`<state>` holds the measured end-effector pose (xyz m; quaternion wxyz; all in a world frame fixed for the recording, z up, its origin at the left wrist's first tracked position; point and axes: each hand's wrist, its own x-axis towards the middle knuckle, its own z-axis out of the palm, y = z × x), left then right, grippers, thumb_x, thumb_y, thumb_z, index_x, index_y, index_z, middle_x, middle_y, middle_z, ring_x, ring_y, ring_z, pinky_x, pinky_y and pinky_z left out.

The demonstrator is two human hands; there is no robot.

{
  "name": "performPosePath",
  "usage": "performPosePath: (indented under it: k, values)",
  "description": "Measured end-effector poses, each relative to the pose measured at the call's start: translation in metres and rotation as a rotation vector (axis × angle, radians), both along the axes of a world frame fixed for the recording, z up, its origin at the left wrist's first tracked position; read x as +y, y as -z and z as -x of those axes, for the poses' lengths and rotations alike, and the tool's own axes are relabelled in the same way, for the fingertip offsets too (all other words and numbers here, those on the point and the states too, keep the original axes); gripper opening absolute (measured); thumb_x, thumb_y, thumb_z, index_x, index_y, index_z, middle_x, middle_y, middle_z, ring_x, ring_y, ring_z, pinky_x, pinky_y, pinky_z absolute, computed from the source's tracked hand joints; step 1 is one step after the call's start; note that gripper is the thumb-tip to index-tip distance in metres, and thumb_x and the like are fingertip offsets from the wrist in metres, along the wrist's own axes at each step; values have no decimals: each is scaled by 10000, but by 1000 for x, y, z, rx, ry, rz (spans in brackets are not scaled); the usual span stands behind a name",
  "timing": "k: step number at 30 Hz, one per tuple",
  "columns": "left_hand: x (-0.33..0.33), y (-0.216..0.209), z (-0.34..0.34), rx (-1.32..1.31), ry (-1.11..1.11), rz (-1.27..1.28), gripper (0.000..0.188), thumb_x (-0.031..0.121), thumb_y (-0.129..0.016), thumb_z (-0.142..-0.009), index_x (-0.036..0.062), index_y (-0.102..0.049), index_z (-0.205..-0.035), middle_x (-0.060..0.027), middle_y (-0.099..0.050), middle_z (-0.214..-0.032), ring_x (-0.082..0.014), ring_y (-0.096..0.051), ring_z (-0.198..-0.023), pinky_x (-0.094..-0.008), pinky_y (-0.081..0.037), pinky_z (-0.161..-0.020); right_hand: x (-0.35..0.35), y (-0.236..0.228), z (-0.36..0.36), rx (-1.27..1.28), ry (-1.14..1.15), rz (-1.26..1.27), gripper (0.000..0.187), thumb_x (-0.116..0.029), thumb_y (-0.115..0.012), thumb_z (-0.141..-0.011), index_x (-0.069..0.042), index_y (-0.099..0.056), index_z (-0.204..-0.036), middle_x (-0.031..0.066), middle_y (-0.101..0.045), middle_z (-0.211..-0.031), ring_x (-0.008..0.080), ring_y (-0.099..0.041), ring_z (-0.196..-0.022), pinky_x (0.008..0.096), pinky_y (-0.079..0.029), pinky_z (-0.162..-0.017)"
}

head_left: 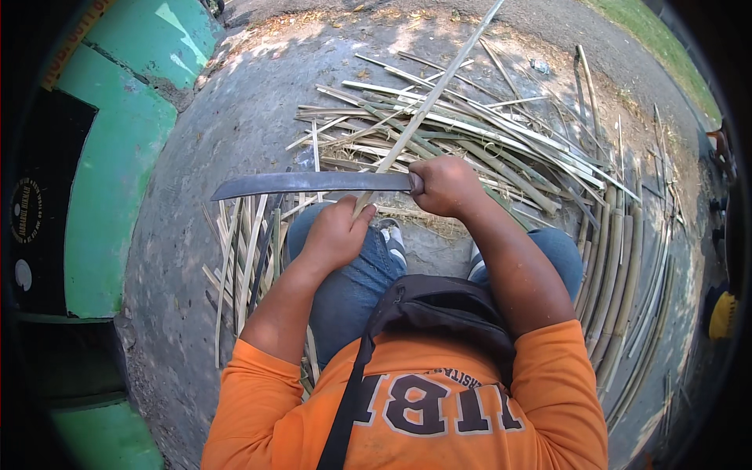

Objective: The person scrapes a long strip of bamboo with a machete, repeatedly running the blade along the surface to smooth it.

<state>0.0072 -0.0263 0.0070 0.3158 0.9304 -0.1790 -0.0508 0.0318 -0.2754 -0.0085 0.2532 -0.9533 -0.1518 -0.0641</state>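
My right hand (446, 186) is closed round the handle of a machete (313, 183), whose long grey blade points left across the front of me. Gripped in my left hand (335, 233) is the near end of a long pale bamboo strip (427, 102), which slants away up and to the right. The blade lies across the strip just beyond my left fingers; whether it touches or cuts into it I cannot tell. Both hands are over my knees.
A heap of split bamboo strips (470, 141) lies on the ground ahead. More strips (243, 243) are by my left leg, and long bamboo poles (615, 274) lie to my right. A green wall (117, 188) stands at the left. A black bag (439, 309) rests on my lap.
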Motion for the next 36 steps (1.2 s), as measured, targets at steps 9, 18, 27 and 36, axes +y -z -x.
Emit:
performPosePath:
  k: [9, 18, 27, 36]
  values:
    - [2, 1, -2, 15, -27, -38, 355, 312, -612, -1020, -39, -652, -986, -293, -675, -832, -497, -667, -827, -524, -501, -709, 1, -2, 3, 67, 48, 36, 173, -259, -634, -840, -113, -727, -843, 175, -720, -806, 398, -712, -822, 522, -571, -750]
    - [2, 10, -5, -72, 18, 37, 418, 364, -611, -1016, -28, -614, -870, -304, -651, -751, -532, -642, -762, -597, -481, -672, -18, -2, -4, 174, 95, 103, 102, -222, -662, -796, -152, -728, -832, 146, -729, -827, 381, -713, -829, 510, -565, -760]
    - [2, -2, -1, 0, 4, 7, 433, 374, -587, -1032, -26, -609, -869, -303, -661, -800, -527, -641, -794, -587, -481, -692, -25, -5, -6, 154, 116, 103, 149, -237, -637, -828, -138, -740, -866, 155, -731, -846, 381, -711, -845, 514, -571, -780]
    - [1, 9, -3, -36, 8, 34, 391, 340, -610, -1030, -30, -611, -904, -271, -645, -764, -476, -643, -731, -508, -477, -652, 8, -4, 7, 99, 27, 4, 168, -224, -613, -850, -86, -708, -851, 222, -682, -769, 450, -669, -762, 556, -542, -733]
